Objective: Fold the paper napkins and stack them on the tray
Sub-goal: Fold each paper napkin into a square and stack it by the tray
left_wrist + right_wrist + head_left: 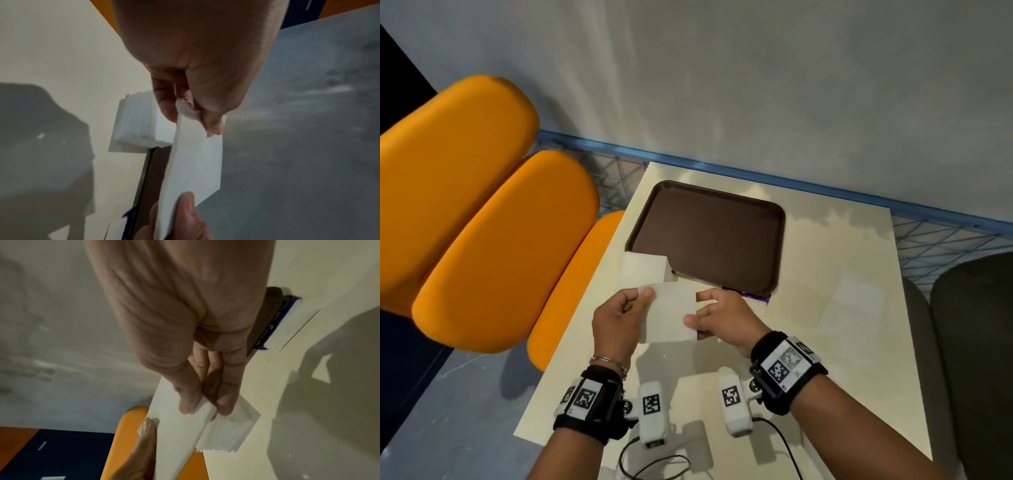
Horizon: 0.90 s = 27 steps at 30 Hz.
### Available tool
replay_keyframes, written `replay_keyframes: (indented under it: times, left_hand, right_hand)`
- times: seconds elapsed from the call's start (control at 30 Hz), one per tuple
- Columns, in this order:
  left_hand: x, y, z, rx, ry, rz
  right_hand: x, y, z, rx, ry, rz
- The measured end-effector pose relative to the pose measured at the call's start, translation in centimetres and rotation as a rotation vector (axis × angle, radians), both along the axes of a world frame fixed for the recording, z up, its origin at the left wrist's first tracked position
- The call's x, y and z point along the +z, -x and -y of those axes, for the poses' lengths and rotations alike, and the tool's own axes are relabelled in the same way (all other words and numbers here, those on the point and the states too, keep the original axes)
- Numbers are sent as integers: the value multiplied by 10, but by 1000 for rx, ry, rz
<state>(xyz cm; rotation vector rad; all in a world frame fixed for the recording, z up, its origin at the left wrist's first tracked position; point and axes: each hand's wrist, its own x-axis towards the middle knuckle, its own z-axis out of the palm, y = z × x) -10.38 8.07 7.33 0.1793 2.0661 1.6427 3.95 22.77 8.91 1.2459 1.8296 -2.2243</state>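
Head view: a cream table (825, 308) stands against a grey wall (756, 85), beside three orange seat cushions (500, 246). One brown tray (705, 236) lies bare. The left hand (616, 322) and right hand (726, 318) each pinch a side of one white napkin (671, 315), held above the table.

Left wrist view: thumb and fingertips (213, 125) clamp the napkin's corner; one napkin stack (141, 123) sits beside the tray.

Right wrist view: two fingers (189, 400) pinch the napkin's edge.

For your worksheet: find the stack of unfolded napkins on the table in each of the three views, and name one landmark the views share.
Head: stack of napkins, centre, at the tray's near-left corner.
Left wrist: stack left of centre, behind the fingers.
Right wrist: stack lower right, behind the held napkin.
Shared landmark: the held napkin, gripped by both hands.
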Motion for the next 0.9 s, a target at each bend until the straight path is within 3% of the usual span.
replay_keyframes:
  times: [0.17,0.27,0.4,0.9]
  left_hand:
    - [-19,50,4,50,78,-15]
    - [-24,68,5,-58,166,55]
    - [-35,83,5,-102,234,23]
    - [-65,109,-8,-76,370,-110]
  right_hand:
    - [-11,48,10,-17,1,65]
    - [-24,71,11,-127,-26,108]
    - [-38,93,10,-197,-37,133]
    - [-63,114,11,-227,-244,238]
